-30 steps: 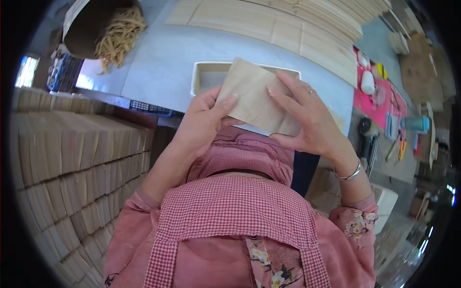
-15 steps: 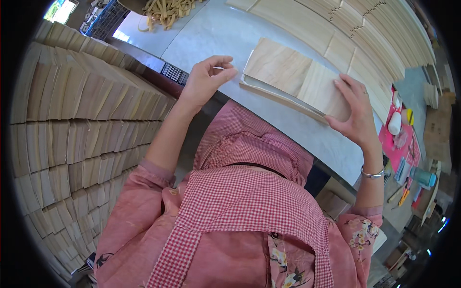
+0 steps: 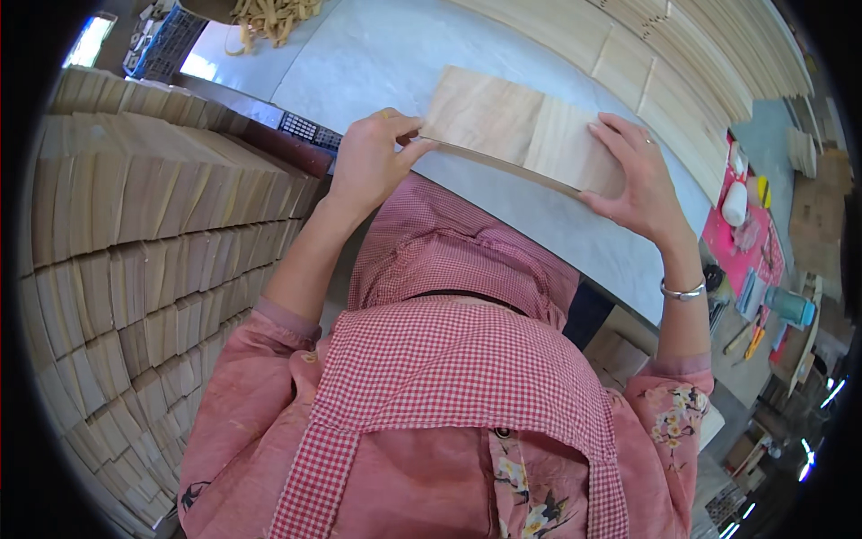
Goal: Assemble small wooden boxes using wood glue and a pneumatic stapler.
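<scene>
A flat rectangular wooden board (image 3: 530,126), its top in two tones of pale wood, lies on the bluish-white worktop (image 3: 359,63) over what looks like a second board of the same outline. The near side shows a narrow wooden edge. My left hand (image 3: 373,157) pinches the board's left end between thumb and bent fingers. Across the right end, my right hand (image 3: 637,175) grips with the thumb on the near edge and the fingers at the far edge. The undersides are hidden.
Stacked wood pieces (image 3: 126,198) rise in a wall at my left. Long wooden boards (image 3: 664,54) are piled along the far right. Wood strips (image 3: 274,18) lie at the back left. A white bottle (image 3: 734,205) and a teal container (image 3: 790,307) are at the right.
My left hand has come in from beside the stack to its left end. The top board, earlier askew over the lower piece, now lines up with it. My right hand keeps its end.
</scene>
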`<control>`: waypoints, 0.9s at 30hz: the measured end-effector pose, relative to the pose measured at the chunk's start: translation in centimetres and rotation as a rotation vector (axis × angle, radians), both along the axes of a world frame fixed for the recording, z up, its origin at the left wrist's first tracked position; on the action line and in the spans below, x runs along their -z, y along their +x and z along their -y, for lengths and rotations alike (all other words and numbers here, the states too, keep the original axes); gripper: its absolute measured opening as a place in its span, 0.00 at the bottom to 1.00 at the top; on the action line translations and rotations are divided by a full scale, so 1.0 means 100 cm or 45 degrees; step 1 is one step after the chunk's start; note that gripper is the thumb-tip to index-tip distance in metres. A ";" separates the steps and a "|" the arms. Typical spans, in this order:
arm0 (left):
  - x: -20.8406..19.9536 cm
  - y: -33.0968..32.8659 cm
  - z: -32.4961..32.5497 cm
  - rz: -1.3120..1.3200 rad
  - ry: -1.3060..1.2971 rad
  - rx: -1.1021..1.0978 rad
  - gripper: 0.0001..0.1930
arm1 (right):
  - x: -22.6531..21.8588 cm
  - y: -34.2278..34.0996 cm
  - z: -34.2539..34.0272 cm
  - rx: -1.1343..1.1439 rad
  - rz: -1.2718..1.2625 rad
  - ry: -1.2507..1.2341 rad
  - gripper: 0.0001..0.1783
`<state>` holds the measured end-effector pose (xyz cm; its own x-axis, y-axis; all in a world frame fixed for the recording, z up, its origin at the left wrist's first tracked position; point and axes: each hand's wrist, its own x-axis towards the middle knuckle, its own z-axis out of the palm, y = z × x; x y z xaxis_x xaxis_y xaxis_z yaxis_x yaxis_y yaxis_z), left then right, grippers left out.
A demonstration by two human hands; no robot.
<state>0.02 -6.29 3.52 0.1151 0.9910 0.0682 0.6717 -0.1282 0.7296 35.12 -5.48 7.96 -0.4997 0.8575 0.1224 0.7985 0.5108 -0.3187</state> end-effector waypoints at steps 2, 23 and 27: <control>-0.003 0.002 0.000 -0.060 0.038 0.004 0.13 | 0.003 0.001 -0.001 -0.003 0.015 0.000 0.41; 0.002 0.007 0.003 -0.152 0.216 0.053 0.12 | 0.027 0.042 0.034 0.356 -0.246 0.274 0.26; -0.002 0.007 0.003 -0.145 0.204 0.073 0.11 | 0.036 0.045 0.074 0.574 -0.316 0.194 0.16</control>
